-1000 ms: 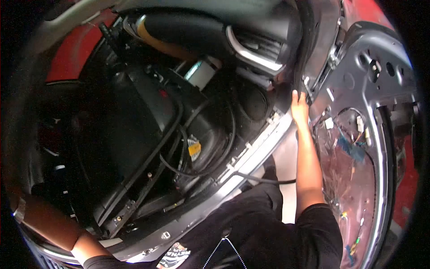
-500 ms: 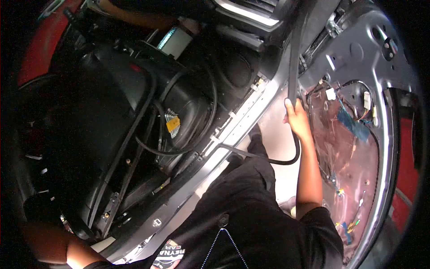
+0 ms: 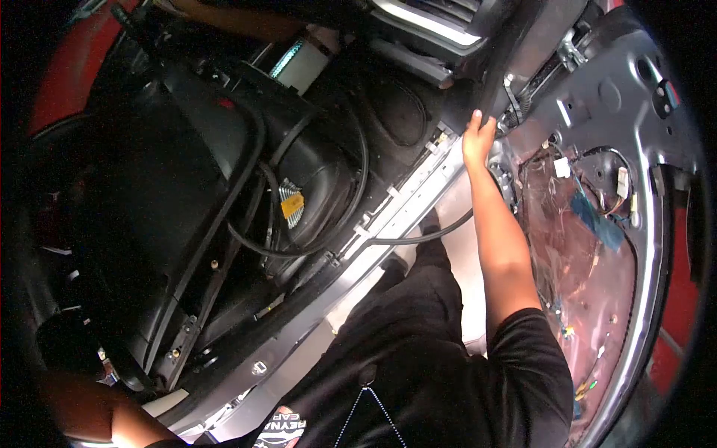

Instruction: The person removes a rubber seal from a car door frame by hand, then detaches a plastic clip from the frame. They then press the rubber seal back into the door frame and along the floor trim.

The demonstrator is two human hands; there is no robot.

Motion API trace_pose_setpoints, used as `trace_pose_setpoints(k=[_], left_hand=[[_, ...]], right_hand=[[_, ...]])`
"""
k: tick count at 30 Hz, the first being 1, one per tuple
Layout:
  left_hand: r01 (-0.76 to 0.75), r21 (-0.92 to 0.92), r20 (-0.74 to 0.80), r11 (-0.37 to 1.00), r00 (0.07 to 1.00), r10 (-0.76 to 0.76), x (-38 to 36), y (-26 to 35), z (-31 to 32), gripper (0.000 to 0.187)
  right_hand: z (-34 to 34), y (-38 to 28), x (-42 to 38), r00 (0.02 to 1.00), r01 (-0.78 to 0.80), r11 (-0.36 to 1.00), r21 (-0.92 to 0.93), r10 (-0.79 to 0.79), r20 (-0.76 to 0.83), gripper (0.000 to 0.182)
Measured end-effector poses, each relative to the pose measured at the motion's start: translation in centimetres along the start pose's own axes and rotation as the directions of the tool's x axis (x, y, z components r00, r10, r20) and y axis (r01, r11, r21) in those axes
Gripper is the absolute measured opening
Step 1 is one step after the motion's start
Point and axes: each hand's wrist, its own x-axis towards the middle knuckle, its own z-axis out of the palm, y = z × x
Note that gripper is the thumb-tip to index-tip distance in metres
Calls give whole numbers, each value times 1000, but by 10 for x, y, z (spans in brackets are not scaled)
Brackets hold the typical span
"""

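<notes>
My right hand [image 3: 479, 140] is closed round a black rubber strip beside the car's door opening, near the front pillar. From that hand the rubber strip [image 3: 429, 237] hangs in a curve, crosses the metal sill [image 3: 407, 200] and loops on into the dark car interior. The inner side of the open door [image 3: 582, 246], with pinkish film and wiring, lies to the right of my forearm. My left forearm [image 3: 134, 425] reaches out at the lower left; the hand itself is lost in darkness.
Inside the car, a yellow-labelled object [image 3: 292, 205] lies among black loops and panels. Another person's arm [image 3: 231, 21] shows at the top left, near a lit, pale box-shaped object [image 3: 302, 63]. Red car body parts appear at both edges.
My right hand has moved up and slightly left along the door opening with the rubber strip. The strip's hanging part now makes a shallower curve. My left forearm looks unmoved.
</notes>
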Motion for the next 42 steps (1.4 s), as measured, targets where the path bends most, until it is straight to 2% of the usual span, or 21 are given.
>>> trace_pose_setpoints(k=[2, 4, 6, 8, 10, 12, 14, 16, 18, 19, 20, 23, 24, 26, 27, 28, 30, 32, 34, 39, 42], left_hand=[[7, 7, 5, 1000, 1000, -7, 2, 2, 2, 45], [14, 11, 6, 1000, 1000, -14, 2, 1, 0, 45], [20, 18, 16, 1000, 1000, -20, 1, -1, -5, 44], [21, 21, 22, 1000, 1000, -22, 1, -2, -11, 44], [27, 30, 33, 999, 999, -28, 2, -4, -19, 44], [34, 37, 48, 999, 998, -36, 1, -8, -26, 44], [48, 54, 48, 997, 998, -50, 1, -16, -38, 43], [52, 72, 56, 996, 997, -56, -1, -21, -51, 43], [64, 93, 64, 994, 995, -70, -2, -27, -66, 43], [68, 107, 66, 992, 995, -75, -3, -28, -74, 43], [74, 119, 69, 990, 994, -83, -5, -31, -83, 43], [99, 177, 71, 979, 991, -113, -17, -39, -112, 42], [104, 195, 74, 975, 990, -120, -19, -42, -120, 42], [111, 222, 85, 969, 988, -133, -24, -43, -135, 42], [112, 237, 94, 965, 986, -137, -24, -45, -142, 42], [114, 246, 102, 962, 984, -143, -26, -45, -148, 42], [125, 265, 109, 956, 981, -158, -32, -47, -158, 42], [136, 281, 111, 950, 979, -173, -37, -48, -168, 41], [140, 298, 116, 944, 977, -181, -38, -52, -174, 41], [134, 347, 121, 928, 975, -186, -42, -55, -195, 41], [117, 378, 117, 918, 978, -173, -46, -48, -208, 40]], right_hand=[[-10, -9, 4, 942, -301, 906, 298, 233, 243, 44], [-2, -6, 5, 980, -200, 908, 367, 187, 71, 42], [7, -5, 15, 982, -186, 913, 363, 180, 50, 40], [17, -3, 35, 999, -21, 992, 124, 25, -34, 39], [24, 4, 45, 1000, 7, 986, 166, -6, -8, 39], [23, 18, 48, 996, 82, 994, 69, -83, 12, 44], [14, 47, 39, 999, 1, 999, -47, 1, 33, 62], [9, 75, 28, 973, -14, 978, -206, 61, 222, 67], [19, 117, 33, 963, -7, 979, -204, 61, 261, 68], [23, 126, 39, 946, -103, 982, -159, 146, 290, 67], [24, 122, 40, 918, -172, 941, -291, 261, 299, 67], [36, 169, 41, 906, -118, 956, -270, 215, 365, 66], [41, 172, 37, 945, 17, 926, -377, 109, 310, 62], [42, 159, 30, 944, -66, 884, -462, 206, 258, 58], [40, 156, 29, 940, -74, 884, -462, 217, 264, 58], [37, 151, 27, 910, -179, 845, -503, 337, 241, 57], [39, 156, 29, 869, -268, 797, -542, 442, 220, 56], [37, 157, 35, 867, -193, 837, -512, 389, 311, 52], [37, 155, 28, 895, -186, 826, -532, 366, 256, 49], [30, 157, 18, 954, 79, 851, -519, 87, 287, 40], [36, 162, 20, 928, 30, 899, -438, 138, 347, 41]])
